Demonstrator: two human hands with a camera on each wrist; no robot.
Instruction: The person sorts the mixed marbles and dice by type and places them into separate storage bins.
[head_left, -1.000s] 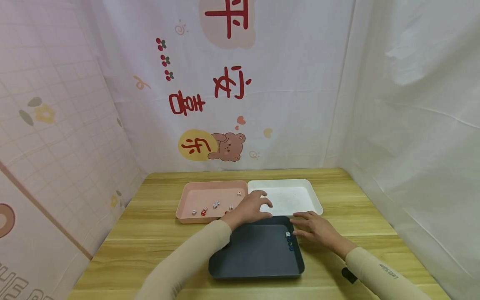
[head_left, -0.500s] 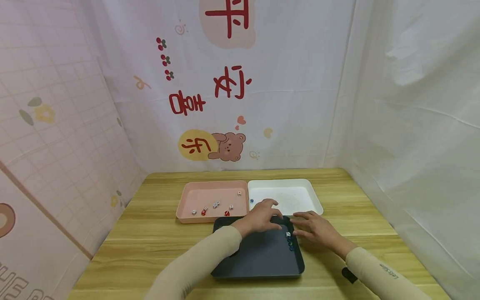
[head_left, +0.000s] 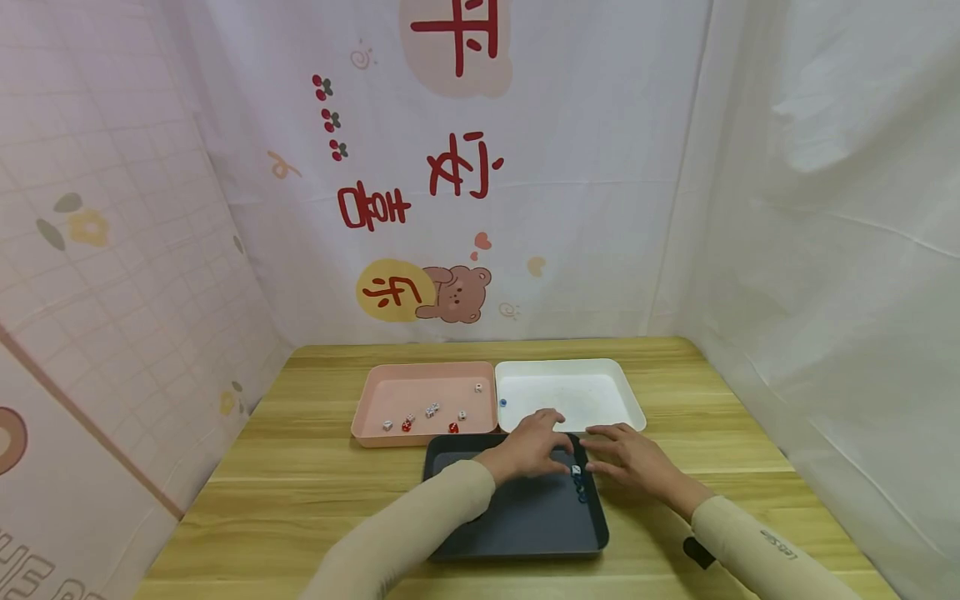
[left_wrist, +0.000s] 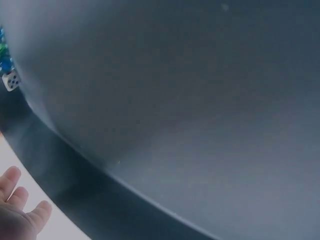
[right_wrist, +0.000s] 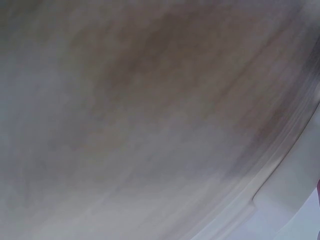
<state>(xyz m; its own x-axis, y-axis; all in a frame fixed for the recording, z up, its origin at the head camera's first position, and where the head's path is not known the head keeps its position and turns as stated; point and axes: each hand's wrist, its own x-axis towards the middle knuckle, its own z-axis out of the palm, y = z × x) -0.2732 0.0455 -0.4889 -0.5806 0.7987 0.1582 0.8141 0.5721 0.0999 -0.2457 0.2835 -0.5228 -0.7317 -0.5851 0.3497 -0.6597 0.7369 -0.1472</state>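
Note:
A dark grey tray (head_left: 517, 533) lies nearest the person. Above its far right part reaches my left hand (head_left: 528, 447), fingers apart and holding nothing, with thumb and finger close to a white die (head_left: 576, 470). Behind that die, several small blue and green dice (head_left: 581, 489) line the tray's right wall. In the left wrist view the die (left_wrist: 11, 81) shows dark pips, and fingertips (left_wrist: 42, 212) extend past the tray wall. My right hand (head_left: 633, 461) rests at the right rim with loosely spread fingers. The right wrist view is blurred.
A pink tray (head_left: 431, 375) at the back left holds several white dice (head_left: 432, 410) and two red dice (head_left: 407, 426). Beside it, a white tray (head_left: 577, 367) contains a small blue die (head_left: 503, 402). A black object (head_left: 698, 552) shows by the right sleeve.
My left hand has moved right and nearer, from the white tray's near left corner to beside the white die. The blue die in the white tray has come into view. My right hand stays put.

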